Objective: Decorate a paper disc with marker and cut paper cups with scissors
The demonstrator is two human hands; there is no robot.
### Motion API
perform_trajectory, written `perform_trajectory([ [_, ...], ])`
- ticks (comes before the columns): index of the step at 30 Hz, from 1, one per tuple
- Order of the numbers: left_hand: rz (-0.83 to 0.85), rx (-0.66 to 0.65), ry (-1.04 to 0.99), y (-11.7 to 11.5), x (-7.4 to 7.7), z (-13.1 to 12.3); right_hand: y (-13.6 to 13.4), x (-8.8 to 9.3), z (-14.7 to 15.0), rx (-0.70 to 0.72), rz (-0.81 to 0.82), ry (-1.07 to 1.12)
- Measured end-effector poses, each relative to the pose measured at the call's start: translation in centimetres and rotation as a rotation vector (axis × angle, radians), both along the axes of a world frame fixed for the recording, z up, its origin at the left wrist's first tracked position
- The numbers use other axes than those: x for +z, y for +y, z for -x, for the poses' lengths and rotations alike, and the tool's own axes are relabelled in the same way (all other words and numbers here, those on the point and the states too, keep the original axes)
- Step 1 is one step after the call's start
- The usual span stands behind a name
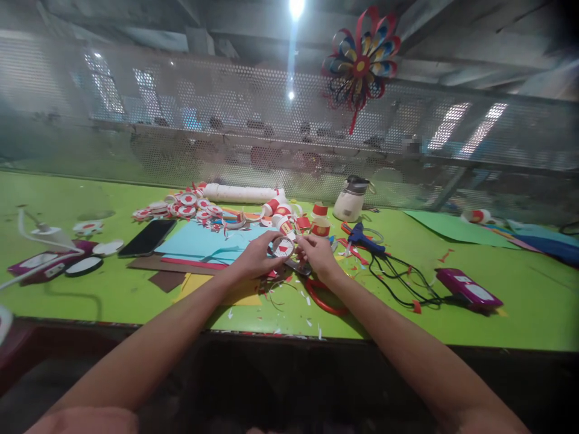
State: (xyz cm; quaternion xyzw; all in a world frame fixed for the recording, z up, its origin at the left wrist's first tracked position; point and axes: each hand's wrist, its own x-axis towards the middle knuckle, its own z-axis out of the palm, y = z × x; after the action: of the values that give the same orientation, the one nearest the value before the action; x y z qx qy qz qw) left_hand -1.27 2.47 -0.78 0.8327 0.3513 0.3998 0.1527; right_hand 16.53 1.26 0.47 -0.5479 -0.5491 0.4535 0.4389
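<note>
My left hand is closed around the edge of a small round paper-cup piece, white inside with a red shape at its centre. Just to its right, my right hand pinches at the piece's rim; what lies between those fingertips is too small to make out. Below the hands lies a pair of scissors with red handles, partly covered by the right hand. Red and yellow paper cups stand right behind the hands. Light blue paper sheets lie by the left hand.
A heap of red-and-white cut cup pieces sits at back left, near a black phone. To the right are a blue glue gun with a black cord, a purple power strip and a white kettle. Paper scraps litter the green table.
</note>
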Motion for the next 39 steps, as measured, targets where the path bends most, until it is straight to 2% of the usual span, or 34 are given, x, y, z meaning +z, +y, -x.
perform_trajectory([
  [7, -0.042, -0.037, -0.072, 0.4, 0.2, 0.2, -0.4, 2.5, 0.7, 0.063, -0.019, -0.163],
  [12, -0.076, -0.063, -0.082, 0.0, 0.5, 0.3, -0.9, 3.5, -0.2, 0.138, -0.046, -0.262],
  [18, -0.085, -0.081, -0.069, -0.7, 0.7, 0.0, -1.5, 3.4, -1.2, 0.187, -0.147, -0.222],
  [24, -0.051, -0.089, -0.021, -1.2, 0.7, -0.2, -2.1, 2.9, -1.6, 0.168, -0.231, -0.123],
  [39, 0.001, -0.041, 0.042, -1.7, 0.7, -0.9, -2.4, 2.4, -2.2, 0.169, -0.235, -0.051],
])
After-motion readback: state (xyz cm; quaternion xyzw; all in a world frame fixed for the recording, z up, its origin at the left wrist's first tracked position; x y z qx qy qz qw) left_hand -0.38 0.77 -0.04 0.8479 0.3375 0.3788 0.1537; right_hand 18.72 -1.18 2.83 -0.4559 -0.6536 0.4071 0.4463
